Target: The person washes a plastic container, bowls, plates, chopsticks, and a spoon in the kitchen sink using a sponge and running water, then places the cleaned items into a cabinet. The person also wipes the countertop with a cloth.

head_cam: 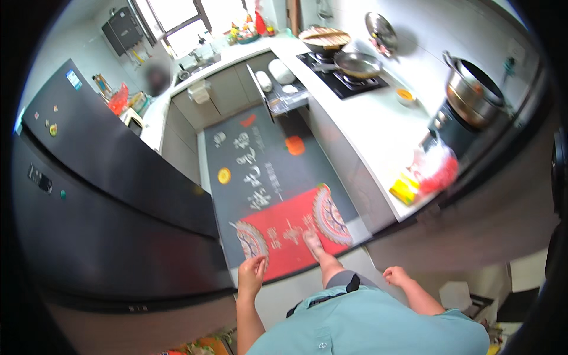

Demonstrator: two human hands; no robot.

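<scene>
My left hand (252, 274) hangs in front of me with loosely bent fingers, over the near edge of a red doormat (288, 235); nothing shows in it. To the right of my body, my right hand (397, 276) hangs low with curled fingers, apparently holding nothing. One foot stands on the red mat, which lies on a long dark grey kitchen mat (239, 155). Beyond, a drawer (284, 104) is pulled out below the gas hob (341, 75), with white bowls (281, 72) inside. A frying pan (358, 63) and a wok with a woven lid (326, 36) sit on the hob.
A dark refrigerator (120, 186) stands at the left. The right white countertop (355, 120) bears a small bowl with orange contents (405, 96), a steel pot (475, 93) on a cooker, a yellow packet (404, 188) and a red-and-clear plastic bag (435, 166). The sink (202, 66) is under the window.
</scene>
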